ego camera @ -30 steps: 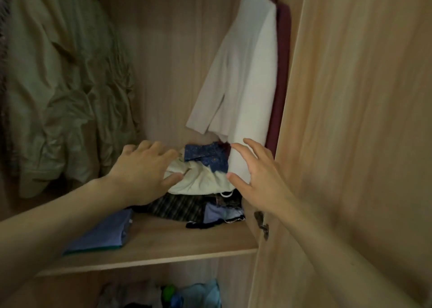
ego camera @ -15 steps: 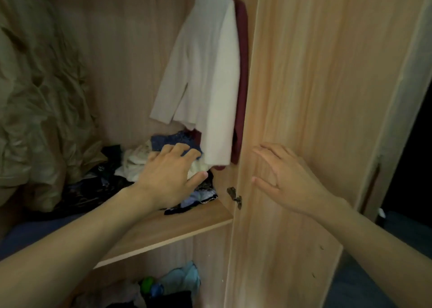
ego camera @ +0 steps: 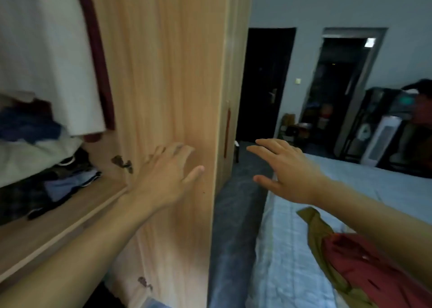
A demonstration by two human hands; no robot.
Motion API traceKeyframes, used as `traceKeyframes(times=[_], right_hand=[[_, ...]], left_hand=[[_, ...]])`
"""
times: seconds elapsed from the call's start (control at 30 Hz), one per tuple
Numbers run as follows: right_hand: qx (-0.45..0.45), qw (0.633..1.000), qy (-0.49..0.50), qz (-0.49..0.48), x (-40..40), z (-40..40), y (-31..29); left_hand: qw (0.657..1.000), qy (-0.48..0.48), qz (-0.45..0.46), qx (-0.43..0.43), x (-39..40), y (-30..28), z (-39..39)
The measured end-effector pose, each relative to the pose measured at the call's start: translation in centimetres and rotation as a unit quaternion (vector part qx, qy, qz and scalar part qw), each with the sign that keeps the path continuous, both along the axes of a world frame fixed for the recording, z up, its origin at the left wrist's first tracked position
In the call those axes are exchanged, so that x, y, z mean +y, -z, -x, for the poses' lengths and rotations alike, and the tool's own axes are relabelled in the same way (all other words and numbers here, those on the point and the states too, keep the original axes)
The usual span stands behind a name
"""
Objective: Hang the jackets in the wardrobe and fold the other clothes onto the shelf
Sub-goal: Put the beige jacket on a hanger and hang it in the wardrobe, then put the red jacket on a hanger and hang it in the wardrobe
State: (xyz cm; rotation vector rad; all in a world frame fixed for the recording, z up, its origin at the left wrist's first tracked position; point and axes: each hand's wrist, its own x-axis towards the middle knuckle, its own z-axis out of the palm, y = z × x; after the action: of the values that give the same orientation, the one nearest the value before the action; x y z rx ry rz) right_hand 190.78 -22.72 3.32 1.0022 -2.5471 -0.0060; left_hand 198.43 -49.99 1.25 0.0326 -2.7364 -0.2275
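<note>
Head view: white jacket (ego camera: pixel 46 57) hangs vertically; left hand (ego camera: pixel 167 177) and right hand (ego camera: pixel 286 170), grips spread, hold nothing.

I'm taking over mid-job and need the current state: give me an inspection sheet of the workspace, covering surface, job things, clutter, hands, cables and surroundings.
Surface: light wooden wardrobe shelf, loaded at its back.
Job's things: white hanging jacket over a dark red garment; mixed pile of folded clothes on the shelf; olive and red garments lying on the pale blue bed.
Clutter: nothing seen.
Hands: left hand open in front of the wooden wardrobe door; right hand open, in the air, holding nothing.
Cables: nothing seen.
Surroundings: two dark doorways, grey wall, dark appliances at right, blurred.
</note>
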Motion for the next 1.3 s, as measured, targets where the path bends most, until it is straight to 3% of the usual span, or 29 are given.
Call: traceKeyframes(times=[0.37,0.77,1.0,1.3], right_hand=[[-0.027,0.983,0.174,0.061,23.3,-4.2,2.1],[-0.101,0.928,0.326,0.148,50.7,-10.3,9.5],[-0.132,0.904,0.368,0.172,58.3,-10.8,12.9],[-0.153,0.888,0.403,0.160,62.9,-4.6,15.7]], left_hand=[[0.986,0.156,0.038,-0.034,21.2,1.1,4.2],[0.954,0.279,0.039,-0.101,49.8,6.4,4.5],[0.941,0.308,0.037,-0.133,59.2,9.7,7.0],[0.915,0.375,-0.015,-0.150,68.0,14.9,16.5]])
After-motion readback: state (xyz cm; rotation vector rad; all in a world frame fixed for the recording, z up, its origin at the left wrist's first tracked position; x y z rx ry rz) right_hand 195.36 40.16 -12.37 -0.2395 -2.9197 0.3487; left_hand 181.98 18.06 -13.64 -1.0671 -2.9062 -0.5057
